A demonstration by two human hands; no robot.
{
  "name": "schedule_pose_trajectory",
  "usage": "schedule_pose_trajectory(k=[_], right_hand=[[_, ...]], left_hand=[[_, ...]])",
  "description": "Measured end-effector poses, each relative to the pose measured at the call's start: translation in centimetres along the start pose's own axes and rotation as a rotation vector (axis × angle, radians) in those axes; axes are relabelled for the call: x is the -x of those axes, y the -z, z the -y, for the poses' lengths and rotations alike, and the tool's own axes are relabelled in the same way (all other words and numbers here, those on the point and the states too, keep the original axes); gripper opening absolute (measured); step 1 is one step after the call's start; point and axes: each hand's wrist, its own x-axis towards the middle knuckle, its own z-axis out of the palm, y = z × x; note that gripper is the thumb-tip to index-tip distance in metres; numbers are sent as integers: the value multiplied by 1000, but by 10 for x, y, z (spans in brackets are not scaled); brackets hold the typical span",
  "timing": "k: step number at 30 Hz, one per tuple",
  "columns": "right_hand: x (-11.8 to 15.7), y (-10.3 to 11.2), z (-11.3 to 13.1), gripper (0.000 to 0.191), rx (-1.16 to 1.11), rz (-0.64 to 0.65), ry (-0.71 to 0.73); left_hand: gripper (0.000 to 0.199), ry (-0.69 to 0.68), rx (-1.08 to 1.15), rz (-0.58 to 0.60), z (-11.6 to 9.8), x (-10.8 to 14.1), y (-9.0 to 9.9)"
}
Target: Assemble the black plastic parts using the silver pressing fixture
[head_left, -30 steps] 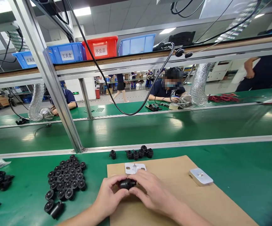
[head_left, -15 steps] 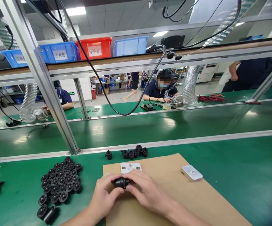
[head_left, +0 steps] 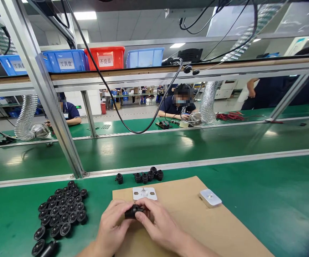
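Observation:
Between both hands, over the brown cardboard sheet [head_left: 197, 221], is a black cylindrical part [head_left: 130, 212]. My left hand [head_left: 113, 221] grips its left end between thumb and fingers. My right hand [head_left: 161, 223] pinches its right end, partly covering it. Just beyond the fingertips lies a silver plate with slots [head_left: 144, 193]. A silver block [head_left: 210, 198] sits on the right part of the cardboard. To the left, many round black parts [head_left: 63, 210] stand grouped on the green table [head_left: 101, 189]. Several small black parts [head_left: 150, 175] stand in a row behind the cardboard.
An aluminium post [head_left: 50, 96] rises at the left rear. A black cable [head_left: 117, 110] hangs in a loop ahead. Blue bins and a red bin [head_left: 106, 59] are on the shelf above. Across the bench a masked person [head_left: 179, 101] sits working.
The black part has turned in my hands, and its right end with a small protrusion now shows. The whole view has shifted slightly, moving the scene leftward.

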Motion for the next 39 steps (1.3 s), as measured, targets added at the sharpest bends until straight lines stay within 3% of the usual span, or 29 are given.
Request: schedule_pose_trajectory(k=[3, 8, 11, 19, 25, 29, 34, 39], right_hand=[[-4, -1, 2, 15, -73, -18, -64], [-10, 3, 5, 19, 19, -111, 16], [-14, 2, 4, 20, 17, -112, 15], [-18, -2, -7, 19, -148, -94, -111], [-18, -5, -17, 41, -424, -113, -210], [-21, -1, -25, 61, -557, -78, -260], [-21, 6, -29, 65, -678, -8, -308], [-18, 6, -29, 67, -704, 25, -320]], left_hand=[[49, 7, -5, -13, 6, 0, 0], [32, 328, 119, -6, 18, 4, -1], [27, 437, 182, -9, 26, 5, -2], [54, 774, 434, -86, 25, -6, -12], [63, 793, 576, -27, 12, -5, -15], [53, 711, 433, -77, 10, -1, -13], [36, 518, 414, -90, 4, -1, -9], [35, 461, 407, -75, 0, -1, -10]])
